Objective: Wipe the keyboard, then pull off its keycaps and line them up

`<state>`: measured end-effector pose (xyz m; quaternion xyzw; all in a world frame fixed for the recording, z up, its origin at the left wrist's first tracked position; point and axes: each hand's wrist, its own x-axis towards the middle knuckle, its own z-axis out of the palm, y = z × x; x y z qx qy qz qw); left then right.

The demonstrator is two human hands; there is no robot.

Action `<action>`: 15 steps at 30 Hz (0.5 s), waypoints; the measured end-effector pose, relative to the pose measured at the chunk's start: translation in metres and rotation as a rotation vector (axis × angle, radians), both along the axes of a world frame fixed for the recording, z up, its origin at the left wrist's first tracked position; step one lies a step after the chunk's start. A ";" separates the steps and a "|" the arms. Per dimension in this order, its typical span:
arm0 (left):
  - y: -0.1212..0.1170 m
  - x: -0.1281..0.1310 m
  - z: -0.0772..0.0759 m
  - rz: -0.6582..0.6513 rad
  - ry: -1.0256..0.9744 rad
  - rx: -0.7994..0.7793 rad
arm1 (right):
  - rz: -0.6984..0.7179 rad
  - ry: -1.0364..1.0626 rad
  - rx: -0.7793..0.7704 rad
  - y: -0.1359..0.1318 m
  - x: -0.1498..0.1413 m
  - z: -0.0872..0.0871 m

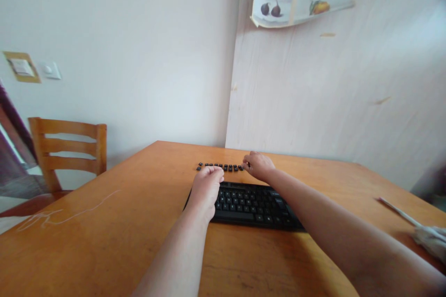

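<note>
A black keyboard point(240, 216) lies on the wooden table point(114, 236), its left part hidden behind my left hand point(208, 188). That hand is closed above the keyboard, thumb and fingers pressed together; whatever they hold, if anything, is hidden. Beyond the keyboard, loose black keycaps point(230, 168) are laid out in rows, partly covered by my left fingertips. My right hand point(259, 166) reaches to the right end of these rows. Its fingers are pinched, with a small dark piece between the tips that looks like a keycap. My right forearm passes over the keyboard's right end.
A thin pale string point(80, 213) trails across the table's left side. To the right lie a slender stick point(397, 209) and a crumpled whitish cloth or bag point(430, 240). A wooden chair point(71, 148) stands at the left edge, and a wall point(167, 65) rises behind the table.
</note>
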<state>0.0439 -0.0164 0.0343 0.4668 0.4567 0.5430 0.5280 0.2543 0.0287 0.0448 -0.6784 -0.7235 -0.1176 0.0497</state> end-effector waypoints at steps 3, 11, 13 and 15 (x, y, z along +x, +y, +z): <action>0.000 0.000 0.001 0.004 0.002 -0.006 | -0.032 0.089 0.091 -0.002 0.007 0.005; 0.000 0.000 0.000 -0.003 0.004 0.004 | -0.038 -0.022 0.073 -0.004 0.006 0.014; 0.000 0.000 0.000 -0.003 -0.002 0.000 | -0.015 -0.016 -0.010 -0.004 0.005 0.010; 0.001 0.000 -0.001 -0.002 0.001 -0.002 | 0.017 -0.004 -0.062 -0.003 0.005 0.005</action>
